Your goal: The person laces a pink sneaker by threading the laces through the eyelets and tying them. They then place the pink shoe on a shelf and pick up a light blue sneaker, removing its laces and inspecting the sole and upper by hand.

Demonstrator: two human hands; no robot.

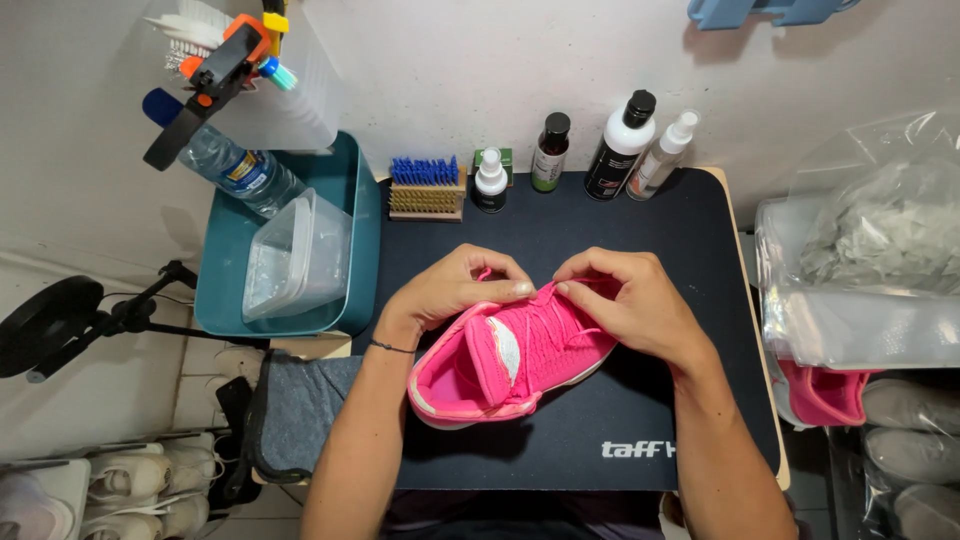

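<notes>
Both forearms rise from the bottom edge and converge at mid-frame. The left hand (445,295) is palm down, fingers curled, thumb and forefinger pinched together. Just to its right, the right hand (625,300) mirrors it, fingertips nearly meeting

A dark mat (640,400) covers the table, carrying a pink shoe (520,360), bottles (620,150) and a brush (427,190).
</notes>
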